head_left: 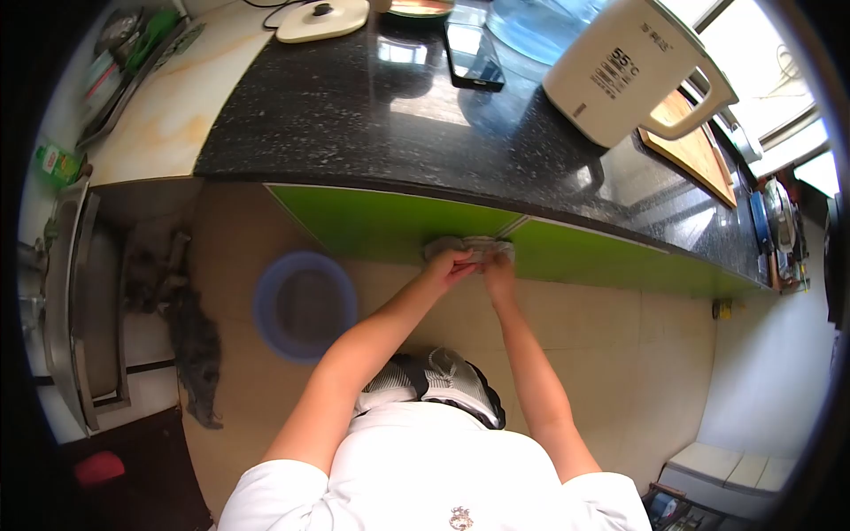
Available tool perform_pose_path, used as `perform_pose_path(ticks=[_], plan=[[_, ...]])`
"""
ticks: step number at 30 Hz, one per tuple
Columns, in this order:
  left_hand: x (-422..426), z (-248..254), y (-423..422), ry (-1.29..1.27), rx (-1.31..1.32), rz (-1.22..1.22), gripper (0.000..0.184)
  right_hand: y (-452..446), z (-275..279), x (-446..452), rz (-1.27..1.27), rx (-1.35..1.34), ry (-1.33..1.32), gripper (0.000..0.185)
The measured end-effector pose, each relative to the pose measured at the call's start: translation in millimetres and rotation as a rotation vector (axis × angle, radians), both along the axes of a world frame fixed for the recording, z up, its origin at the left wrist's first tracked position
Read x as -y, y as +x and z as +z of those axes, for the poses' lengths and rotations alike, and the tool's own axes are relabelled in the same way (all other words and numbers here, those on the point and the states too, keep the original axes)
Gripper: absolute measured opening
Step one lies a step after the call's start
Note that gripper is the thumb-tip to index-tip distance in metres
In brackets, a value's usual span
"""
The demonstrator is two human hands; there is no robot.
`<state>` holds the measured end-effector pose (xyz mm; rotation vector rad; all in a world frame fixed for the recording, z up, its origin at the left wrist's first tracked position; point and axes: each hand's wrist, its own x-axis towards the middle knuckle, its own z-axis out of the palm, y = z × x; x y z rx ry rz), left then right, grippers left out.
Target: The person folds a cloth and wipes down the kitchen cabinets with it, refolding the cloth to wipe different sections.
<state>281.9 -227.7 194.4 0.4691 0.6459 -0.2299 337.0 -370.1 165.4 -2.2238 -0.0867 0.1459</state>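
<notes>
Both of my hands are close together in front of the green cabinet doors (390, 223), just below the black counter edge. A greyish, crumpled cloth (478, 243) is between them, near the seam of the two doors. My left hand (450, 264) has its fingers closed on the cloth's left part. On the right side, my right hand (499, 267) grips the cloth too, its fingertips partly hidden. A blue basin (266, 305) stands on the floor to the left of my arms.
On the black counter (336, 115) are a phone (474, 57), a white kettle (611, 75), a wooden board (695, 150) and a white lid (323, 21). A grey cloth-like item (195, 345) lies left of the basin. A sink (93, 310) is at the far left.
</notes>
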Motion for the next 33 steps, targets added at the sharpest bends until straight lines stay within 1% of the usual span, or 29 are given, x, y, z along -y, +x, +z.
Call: perform_pose_path(ticks=[2,3,4,5,6,7,8,10,12,15,18,21,24,27,30,33], plan=[[-31,9,-21,0.054,-0.025,0.038,0.018,-13,17,-34,0.162,-0.015,0.018,0.037],[-56,-9,-30,0.102,0.047,0.049,0.018,-22,27,-54,0.243,-0.025,0.027,0.038],[-84,-28,-38,0.149,0.116,0.058,0.018,-30,30,-75,0.355,0.053,0.016,0.039],[-112,-19,-53,0.177,0.105,0.093,0.017,-40,32,-97,0.466,0.133,0.007,0.041],[-138,-4,-69,0.203,0.093,0.125,0.016,-52,45,-122,0.473,0.042,0.003,0.042],[-158,4,-82,0.293,0.091,0.185,0.010,-62,56,-147,0.481,-0.044,0.000,0.043],[-175,11,-93,0.385,0.091,0.243,0.011,-70,55,-169,0.496,-0.050,0.019,0.042],[-196,37,-114,0.498,0.007,0.385,0.017,-85,53,-204,0.526,-0.041,0.089,0.040],[-202,75,-128,0.609,0.048,0.407,0.019,-93,54,-223,0.560,-0.009,0.182,0.037],[-188,109,-132,0.703,0.097,0.412,0.020,-87,30,-227,0.577,-0.168,0.537,0.030],[-156,130,-110,0.736,0.175,0.384,0.021,-77,67,-182,0.457,-0.235,0.584,0.031],[-108,142,-79,0.719,0.280,0.295,0.020,-71,128,-127,0.280,-0.152,0.916,0.024],[-47,148,-46,0.668,0.367,0.208,0.019,-43,137,-59,0.201,-0.006,0.775,0.019],[17,149,-9,0.591,0.444,0.144,0.018,-22,146,9,0.024,0.069,0.609,0.020],[79,138,22,0.531,0.552,0.076,0.016,-1,153,67,-0.099,0.090,0.560,0.020],[132,129,52,0.485,0.641,0.044,0.016,24,164,108,-0.186,0.144,0.696,0.023]])
